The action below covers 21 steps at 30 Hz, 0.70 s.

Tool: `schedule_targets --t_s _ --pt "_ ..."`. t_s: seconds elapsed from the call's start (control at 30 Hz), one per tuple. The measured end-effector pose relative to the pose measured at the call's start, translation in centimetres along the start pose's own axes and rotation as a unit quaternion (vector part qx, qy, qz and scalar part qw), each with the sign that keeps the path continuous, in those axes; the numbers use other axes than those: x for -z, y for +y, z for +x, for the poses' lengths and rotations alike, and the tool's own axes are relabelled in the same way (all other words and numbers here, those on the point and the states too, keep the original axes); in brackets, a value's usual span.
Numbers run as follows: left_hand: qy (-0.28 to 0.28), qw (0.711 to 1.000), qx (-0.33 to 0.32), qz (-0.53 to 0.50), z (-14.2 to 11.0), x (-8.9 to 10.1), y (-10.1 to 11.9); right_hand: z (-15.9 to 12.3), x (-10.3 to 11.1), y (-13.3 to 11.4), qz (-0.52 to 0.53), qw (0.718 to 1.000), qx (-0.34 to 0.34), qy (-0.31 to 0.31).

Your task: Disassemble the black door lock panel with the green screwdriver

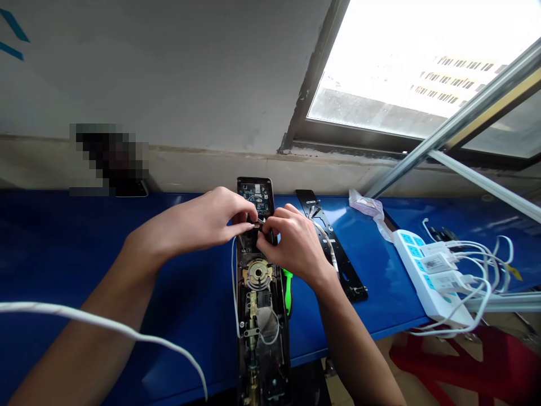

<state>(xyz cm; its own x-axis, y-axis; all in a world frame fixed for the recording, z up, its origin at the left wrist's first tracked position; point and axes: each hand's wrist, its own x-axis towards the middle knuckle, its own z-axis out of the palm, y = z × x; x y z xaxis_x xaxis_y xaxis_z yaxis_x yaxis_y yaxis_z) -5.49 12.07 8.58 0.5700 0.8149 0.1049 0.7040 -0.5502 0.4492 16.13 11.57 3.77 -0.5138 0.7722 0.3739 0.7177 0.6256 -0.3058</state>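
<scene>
An opened long black lock housing (283, 316) stretches away from me, its inner works exposed. At its far end sits a dark circuit board (256, 197); closer to me is a round brass-coloured disc mechanism (258, 273). My left hand (220, 217) comes in from the left with thumb and index finger pinched over the housing just below the board. Opposite it, my right hand (291, 237) is closed, fingertips meeting the left ones. A small pale piece shows between both sets of fingertips, too small to name. A thin white wire (233, 282) runs along the housing's left side.
Right of the housing lie a green-handled tool (288, 290) and a black plate (338, 254) with white cables. A white power strip (418, 270) with plugged adapters stands at the table's right. A white cable (105, 330) crosses the left foreground. A red stool (469, 361) is below.
</scene>
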Motion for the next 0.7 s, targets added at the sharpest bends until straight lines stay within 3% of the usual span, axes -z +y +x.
schedule_targets --t_s 0.37,0.6,0.7 --pt "0.012 1.000 0.008 0.000 0.2 0.1 0.1 0.2 0.1 -0.8 0.102 0.988 -0.113 0.006" --pt "0.057 0.998 -0.003 0.011 0.3 0.1 0.3 0.0 2.2 0.4 0.242 0.962 -0.114 -0.062" --pt "0.076 0.997 -0.002 0.013 0.6 -0.1 0.7 -0.1 3.1 1.4 0.296 0.946 -0.113 -0.061"
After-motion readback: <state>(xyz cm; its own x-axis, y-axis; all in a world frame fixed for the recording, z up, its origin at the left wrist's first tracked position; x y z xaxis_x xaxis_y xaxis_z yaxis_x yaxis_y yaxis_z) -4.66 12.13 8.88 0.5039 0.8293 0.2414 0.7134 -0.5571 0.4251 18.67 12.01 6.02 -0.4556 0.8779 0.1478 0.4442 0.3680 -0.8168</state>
